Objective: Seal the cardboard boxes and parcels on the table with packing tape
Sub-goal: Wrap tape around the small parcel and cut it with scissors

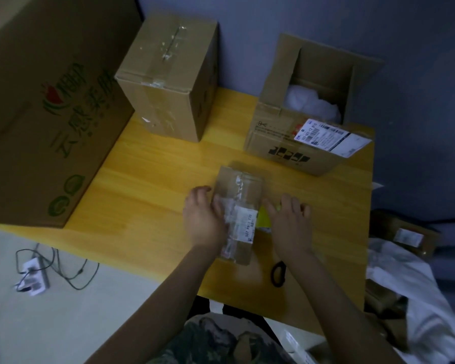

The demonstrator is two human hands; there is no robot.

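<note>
The scene is dim, with a cold bluish cast over wall and floor. A soft sheen lies along the yellow table (147, 164), and tape on the sealed box (168, 74) glints. The left hand (202, 214) and right hand (289, 222) are motion-blurred (as is the small parcel (238, 206) between them). Straight edges bow near the darker corners.

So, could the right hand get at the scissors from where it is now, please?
Probably yes: the scissors lie uncovered on the table beside the right wrist, so the right hand need only leave the small parcel and draw back.
</note>
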